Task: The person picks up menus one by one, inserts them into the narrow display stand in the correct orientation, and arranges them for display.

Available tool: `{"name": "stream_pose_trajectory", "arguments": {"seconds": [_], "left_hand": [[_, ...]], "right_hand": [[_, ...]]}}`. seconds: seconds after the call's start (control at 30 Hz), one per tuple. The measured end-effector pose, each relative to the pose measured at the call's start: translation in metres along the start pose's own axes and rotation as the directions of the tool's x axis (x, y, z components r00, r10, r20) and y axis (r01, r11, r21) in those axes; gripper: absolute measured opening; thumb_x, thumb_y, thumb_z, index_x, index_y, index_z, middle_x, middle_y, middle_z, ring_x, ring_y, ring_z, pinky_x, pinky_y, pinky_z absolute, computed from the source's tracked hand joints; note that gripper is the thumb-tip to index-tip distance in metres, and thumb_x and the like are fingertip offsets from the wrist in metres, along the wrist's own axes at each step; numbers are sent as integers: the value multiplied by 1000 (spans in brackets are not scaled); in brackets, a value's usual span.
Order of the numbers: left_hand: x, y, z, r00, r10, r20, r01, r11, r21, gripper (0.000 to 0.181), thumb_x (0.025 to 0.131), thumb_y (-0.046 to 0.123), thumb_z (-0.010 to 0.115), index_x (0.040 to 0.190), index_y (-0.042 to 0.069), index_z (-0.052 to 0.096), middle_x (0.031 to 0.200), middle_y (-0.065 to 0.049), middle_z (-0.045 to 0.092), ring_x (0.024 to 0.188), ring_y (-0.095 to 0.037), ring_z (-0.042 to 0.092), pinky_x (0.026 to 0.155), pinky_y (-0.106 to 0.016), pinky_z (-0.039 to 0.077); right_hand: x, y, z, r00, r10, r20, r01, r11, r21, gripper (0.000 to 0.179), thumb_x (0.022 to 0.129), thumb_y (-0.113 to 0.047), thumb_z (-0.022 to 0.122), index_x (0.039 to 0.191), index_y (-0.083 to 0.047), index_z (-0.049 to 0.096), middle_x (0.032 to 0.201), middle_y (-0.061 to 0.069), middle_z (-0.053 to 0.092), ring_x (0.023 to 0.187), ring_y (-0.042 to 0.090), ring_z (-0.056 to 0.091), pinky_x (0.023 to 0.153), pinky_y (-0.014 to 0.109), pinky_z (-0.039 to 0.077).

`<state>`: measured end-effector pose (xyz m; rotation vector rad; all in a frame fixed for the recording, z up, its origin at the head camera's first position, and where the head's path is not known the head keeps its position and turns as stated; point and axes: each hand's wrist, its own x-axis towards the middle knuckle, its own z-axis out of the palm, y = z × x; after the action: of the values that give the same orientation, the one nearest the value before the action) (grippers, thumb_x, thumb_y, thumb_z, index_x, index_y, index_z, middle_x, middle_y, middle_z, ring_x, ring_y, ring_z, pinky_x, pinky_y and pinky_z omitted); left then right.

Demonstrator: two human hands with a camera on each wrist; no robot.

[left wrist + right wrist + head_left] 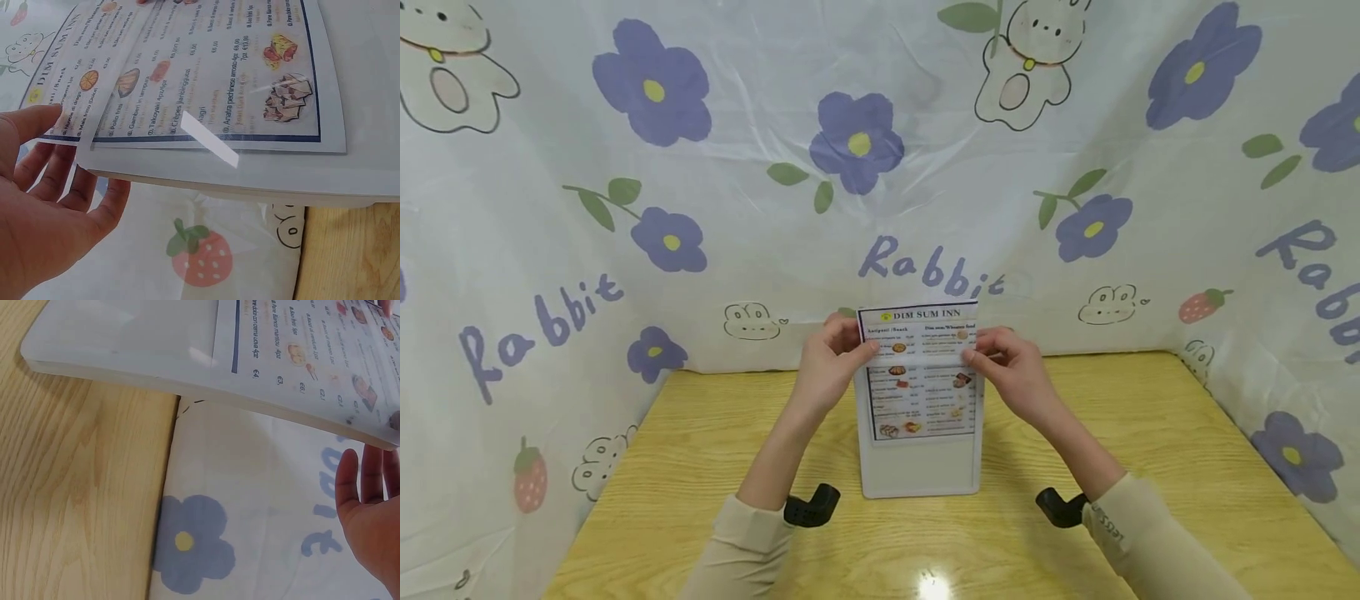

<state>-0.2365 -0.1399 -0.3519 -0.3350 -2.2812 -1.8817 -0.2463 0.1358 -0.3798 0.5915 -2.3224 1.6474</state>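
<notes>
A white-framed sign holder [921, 471] stands upright on the table in the head view. Partly inside it is a printed menu sheet [925, 404] headed "Dim Sum Inn", whose top sticks out above the holder's clear front. My left hand [829, 364] pinches the sheet's upper left edge, thumb in front and fingers behind. On the opposite edge my right hand [1017, 373] pinches likewise. In the left wrist view the clear front panel [209, 140] covers the sheet's lower part. Below the sheet, the right wrist view shows a blank white strip of the holder [125, 344].
The wooden table [715, 450] has light glare near its front. A white cloth [760, 250] with purple flowers and rabbits hangs behind and at both sides. Black wrist mounts [812, 506] sit by both sleeves.
</notes>
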Motion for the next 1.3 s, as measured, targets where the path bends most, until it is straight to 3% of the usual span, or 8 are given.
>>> {"name": "stream_pose_trajectory", "arguments": {"seconds": [0.23,0.4,0.53,0.93,1.3], "left_hand": [[-1,-1,2,998,42,-45,-43,999,-19,17,97,8,71,112,1,72,102,-10,62,91,-25,62,77,-35,56],[-1,-3,3,996,48,-73,-49,999,-16,15,95,4,72,108,-3,73,97,-13,64,91,-22,61,77,-31,55],[-1,-4,2,996,44,-71,-45,999,-13,15,94,3,73,107,-3,74,96,-14,67,91,-22,61,79,-31,55],[-3,-9,3,998,45,-53,-45,999,16,13,92,3,75,104,-2,75,96,-14,68,87,-25,65,75,-35,58],[-2,-12,3,997,52,-58,-50,998,34,15,89,2,78,104,-1,77,94,-13,69,87,-25,66,78,-34,57]], "right_hand": [[-3,1,4,1000,7,1,-7,1000,-8,14,99,-8,69,104,5,71,128,17,59,97,27,64,81,24,54],[-1,1,5,1000,6,8,-6,1000,24,13,99,-8,69,107,2,71,117,16,62,92,24,66,79,25,55],[0,0,4,1000,21,12,-22,999,38,15,100,-9,68,108,3,71,108,16,63,90,25,67,77,25,55],[1,-5,3,997,75,8,-75,997,9,20,100,-15,69,111,2,70,108,15,65,92,25,67,78,24,55],[9,-14,-3,999,43,-11,-43,999,23,17,100,-15,69,107,1,70,102,13,70,86,22,68,76,25,54]]}}
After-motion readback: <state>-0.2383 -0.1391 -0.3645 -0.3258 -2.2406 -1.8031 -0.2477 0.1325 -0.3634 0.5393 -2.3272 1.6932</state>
